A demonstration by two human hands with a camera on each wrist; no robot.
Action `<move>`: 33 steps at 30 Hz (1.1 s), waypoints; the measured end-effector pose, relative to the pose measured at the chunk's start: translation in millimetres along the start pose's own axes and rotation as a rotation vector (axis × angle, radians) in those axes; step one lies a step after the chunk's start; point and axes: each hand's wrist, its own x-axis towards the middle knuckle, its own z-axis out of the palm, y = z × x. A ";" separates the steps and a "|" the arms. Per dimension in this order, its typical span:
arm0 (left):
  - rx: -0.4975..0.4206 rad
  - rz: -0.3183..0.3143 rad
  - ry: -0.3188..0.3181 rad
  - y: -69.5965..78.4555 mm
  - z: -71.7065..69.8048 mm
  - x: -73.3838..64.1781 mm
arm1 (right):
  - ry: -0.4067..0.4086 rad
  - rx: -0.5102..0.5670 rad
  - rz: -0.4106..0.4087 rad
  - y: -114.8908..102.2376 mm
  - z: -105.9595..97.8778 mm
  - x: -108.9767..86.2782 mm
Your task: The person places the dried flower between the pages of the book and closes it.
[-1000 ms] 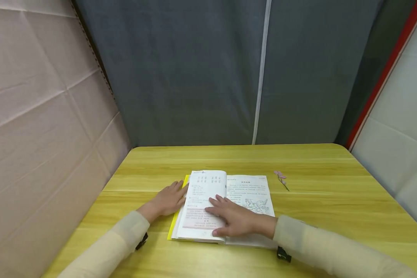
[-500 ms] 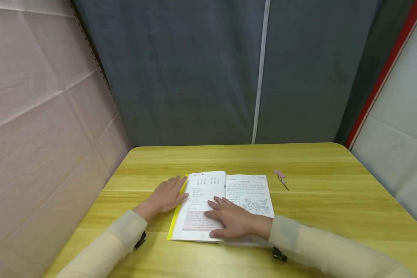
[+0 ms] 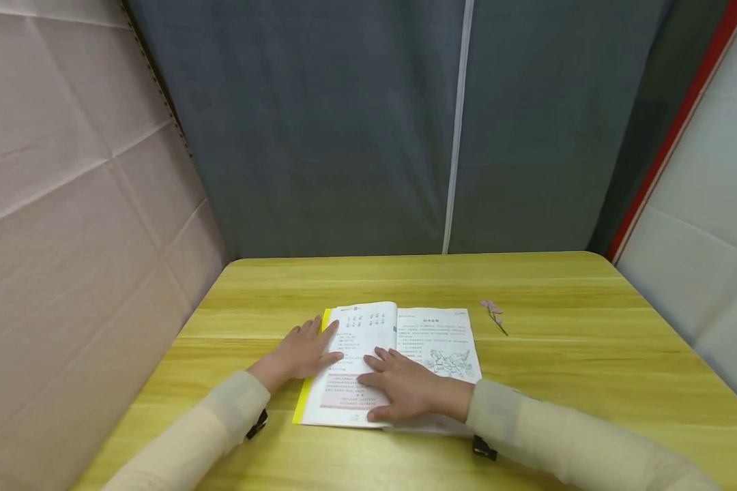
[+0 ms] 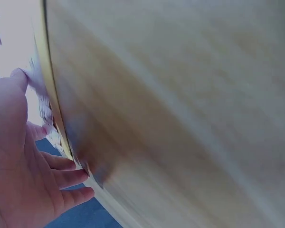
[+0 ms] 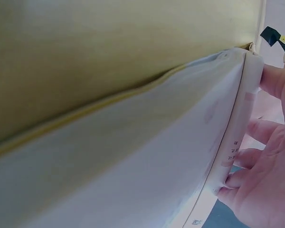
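An open book (image 3: 368,324) with printed pages lies on the table, its yellow cover (image 3: 302,407) showing along the left edge. My left hand (image 3: 301,350) rests at that edge, thumb and index finger on the left page, other fingers near the cover's border. In the left wrist view, the left hand (image 4: 28,171) has its fingers extended at the book's edge. My right hand (image 3: 408,386) lies with spread fingers on the left page near the fold, its wrist crossing the right page (image 3: 436,327). The right wrist view has the right hand's (image 5: 270,152) fingertips touching the page.
A small pink flower sprig (image 3: 494,316) lies on the wooden table (image 3: 565,341) to the right of the book. Dark grey curtain (image 3: 319,136) hangs behind the table. Pale cloth walls (image 3: 67,150) stand at both sides.
My left hand has shifted rightward onto the left page's edge. The left page's outer edge has spread out flatter toward the cover. My right hand has stayed on the page, moving slightly left.
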 end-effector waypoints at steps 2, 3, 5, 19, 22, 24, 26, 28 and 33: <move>0.000 0.002 0.001 0.3 0.5 -0.1 | -0.003 -0.010 0.001 -0.4 -0.3 0.3; 0.002 0.004 0.002 0.4 0.7 -0.1 | -0.004 -0.012 0.004 -0.2 0.0 0.3; 0.001 0.007 0.006 0.4 1.5 -0.6 | 0.000 -0.019 0.001 0.2 0.2 0.4; 0.003 0.019 0.011 -1.3 6.6 0.8 | 0.088 0.092 -0.024 10.1 -7.2 -6.3; -0.001 0.021 0.016 -1.0 7.6 1.6 | 0.139 0.133 -0.004 16.7 -14.8 -12.1; -0.002 0.022 0.017 -0.5 7.9 1.5 | 0.186 0.173 0.011 22.1 -20.5 -17.3; -0.002 0.026 0.018 0.1 8.0 1.4 | 0.245 0.210 0.024 28.5 -25.8 -23.0; -0.001 0.027 0.018 0.7 7.8 1.0 | 0.311 0.262 0.035 35.4 -30.9 -29.6; -0.001 0.026 0.015 2.2 6.5 0.3 | 0.480 0.344 0.103 56.3 -36.8 -46.2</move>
